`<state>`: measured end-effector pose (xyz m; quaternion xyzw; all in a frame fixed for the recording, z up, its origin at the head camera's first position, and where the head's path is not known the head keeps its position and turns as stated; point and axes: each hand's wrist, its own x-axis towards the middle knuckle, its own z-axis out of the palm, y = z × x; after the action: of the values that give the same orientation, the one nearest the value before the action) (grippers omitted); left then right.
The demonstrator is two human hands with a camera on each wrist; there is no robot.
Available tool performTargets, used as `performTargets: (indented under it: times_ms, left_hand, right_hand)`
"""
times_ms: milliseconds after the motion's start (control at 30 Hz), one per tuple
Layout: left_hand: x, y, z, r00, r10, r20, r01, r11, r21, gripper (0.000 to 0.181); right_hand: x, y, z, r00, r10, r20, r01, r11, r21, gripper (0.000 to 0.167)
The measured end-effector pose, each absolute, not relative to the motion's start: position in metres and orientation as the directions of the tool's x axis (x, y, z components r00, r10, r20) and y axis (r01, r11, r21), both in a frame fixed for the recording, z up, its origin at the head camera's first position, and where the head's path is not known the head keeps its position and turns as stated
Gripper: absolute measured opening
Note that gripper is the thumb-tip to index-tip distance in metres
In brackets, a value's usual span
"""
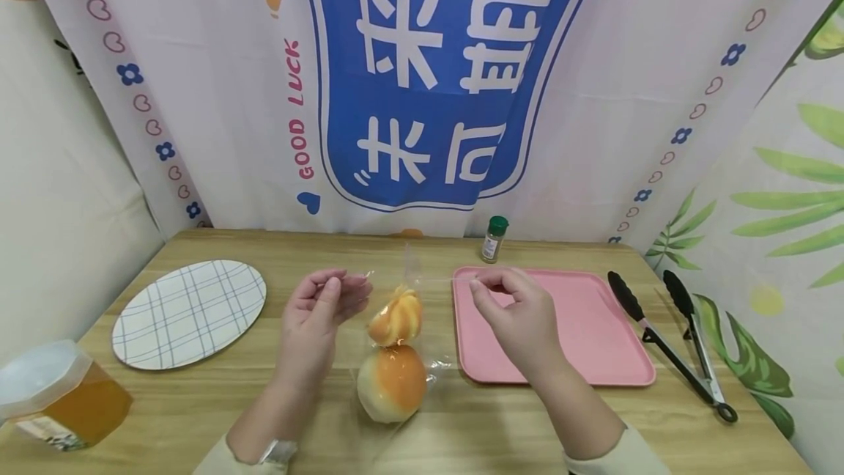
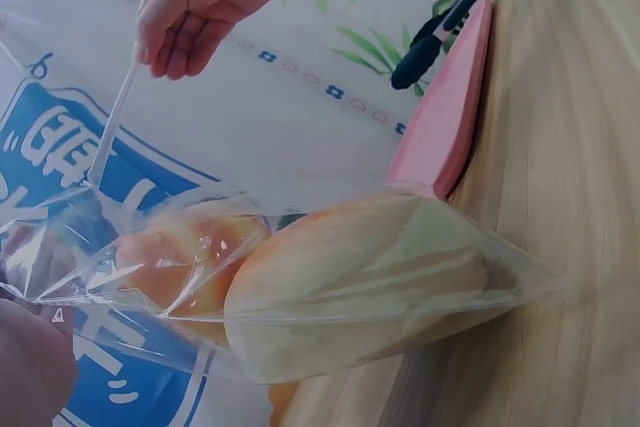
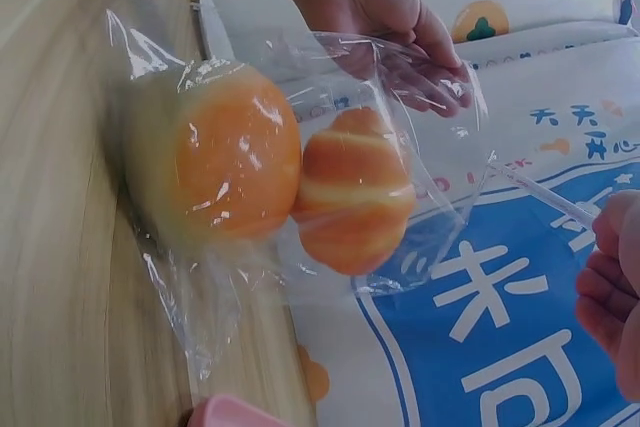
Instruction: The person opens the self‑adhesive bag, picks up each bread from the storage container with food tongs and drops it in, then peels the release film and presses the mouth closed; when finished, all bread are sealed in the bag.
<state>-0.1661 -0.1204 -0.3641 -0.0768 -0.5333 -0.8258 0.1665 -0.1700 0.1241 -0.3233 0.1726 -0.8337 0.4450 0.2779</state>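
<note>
A clear plastic bag (image 3: 190, 317) stands on the table with two bread pieces inside. The larger is a smooth round bun (image 1: 392, 385), orange on one side and pale on the other. Above it sits a smaller ridged bread roll (image 1: 398, 317). My left hand (image 1: 313, 321) holds the bag's film near its mouth, thumb against the fingers. On the other side, my right hand (image 1: 524, 317) pinches the end of a thin clear strip (image 3: 545, 192), drawn out straight from the bag's mouth. In the left wrist view, only part of my left hand (image 2: 35, 367) shows.
A pink tray (image 1: 560, 328) lies right of the bag, with black-tipped tongs (image 1: 686, 358) beside it. Behind stands a green-capped seasoning jar (image 1: 492, 240). On the left are a checked oval plate (image 1: 191, 314) and a lidded container of amber liquid (image 1: 86, 405).
</note>
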Motion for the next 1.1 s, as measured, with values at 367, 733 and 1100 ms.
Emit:
performTargets:
  times_ms: [367,733,1100]
  left_hand:
    - [-0.178,-0.131,-0.368,-0.953,-0.2,0.227,0.291,-0.403,0.868,0.012]
    - [-0.185,-0.137,-0.374,-0.962,-0.203,0.181,0.254,-0.429,0.867,0.013]
    - [-0.186,-0.14,-0.376,-0.963,-0.19,0.192,0.261,-0.469,0.844,0.012]
  right_hand:
    - [-0.171,0.148,-0.332,-0.824,0.013,0.567,-0.45,0.593,-0.668,0.005]
    - [-0.168,0.174,-0.339,-0.85,0.097,0.517,-0.352,0.626,-0.696,0.005]
    - [-0.166,0.206,-0.343,-0.842,0.204,0.499,-0.286,0.615,-0.735,0.006]
